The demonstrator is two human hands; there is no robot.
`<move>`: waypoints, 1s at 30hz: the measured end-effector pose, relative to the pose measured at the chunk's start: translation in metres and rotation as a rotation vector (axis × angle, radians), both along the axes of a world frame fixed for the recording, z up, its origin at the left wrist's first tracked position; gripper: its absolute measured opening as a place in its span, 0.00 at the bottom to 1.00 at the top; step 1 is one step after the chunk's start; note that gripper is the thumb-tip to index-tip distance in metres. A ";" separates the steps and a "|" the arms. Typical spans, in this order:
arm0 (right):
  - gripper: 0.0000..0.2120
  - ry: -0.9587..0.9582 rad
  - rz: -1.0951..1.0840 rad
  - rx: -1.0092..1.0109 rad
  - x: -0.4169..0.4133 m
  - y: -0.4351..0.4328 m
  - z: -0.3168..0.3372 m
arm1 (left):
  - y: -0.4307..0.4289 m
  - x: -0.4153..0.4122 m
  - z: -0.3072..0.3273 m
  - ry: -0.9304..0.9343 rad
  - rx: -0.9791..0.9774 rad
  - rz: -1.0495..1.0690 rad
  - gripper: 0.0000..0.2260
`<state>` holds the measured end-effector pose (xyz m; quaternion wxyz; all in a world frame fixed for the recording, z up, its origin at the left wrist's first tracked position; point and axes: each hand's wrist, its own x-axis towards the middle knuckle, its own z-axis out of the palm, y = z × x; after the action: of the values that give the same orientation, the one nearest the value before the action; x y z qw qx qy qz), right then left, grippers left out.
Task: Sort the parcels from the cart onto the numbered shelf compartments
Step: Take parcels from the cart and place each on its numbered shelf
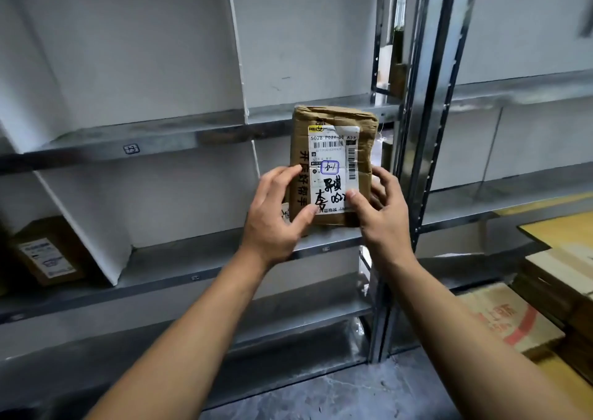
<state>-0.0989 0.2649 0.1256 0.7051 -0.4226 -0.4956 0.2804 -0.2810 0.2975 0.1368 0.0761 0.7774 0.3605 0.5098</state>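
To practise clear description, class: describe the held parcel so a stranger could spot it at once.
Find the grey metal shelf and its post at the right. There a left hand and right hand hold a brown parcel upright. Unlike the box low on the left, its white label bears big black handwriting and a blue-ringed mark.

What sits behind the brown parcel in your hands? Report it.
Behind the parcel, which the left hand and right hand grip, the metal shelf edge and white back panel show around it. The compartment space directly behind it is covered.
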 end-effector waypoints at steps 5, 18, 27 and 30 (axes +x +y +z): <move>0.19 0.005 0.013 0.077 0.023 0.069 0.041 | 0.053 0.007 0.044 0.053 0.078 0.046 0.27; 0.18 -0.108 0.045 0.183 0.041 0.226 0.114 | 0.143 0.002 0.085 0.458 0.278 0.545 0.23; 0.22 -0.256 0.065 0.137 0.031 0.286 0.117 | 0.164 -0.001 0.087 0.481 0.221 0.651 0.24; 0.22 -0.329 0.050 0.140 0.033 0.294 0.116 | 0.169 -0.001 0.084 0.516 0.194 0.675 0.24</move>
<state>-0.0657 0.5590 0.2416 0.6352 -0.4002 -0.6328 0.1897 -0.2823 0.4663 0.2211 -0.2609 0.7214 0.5520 0.3268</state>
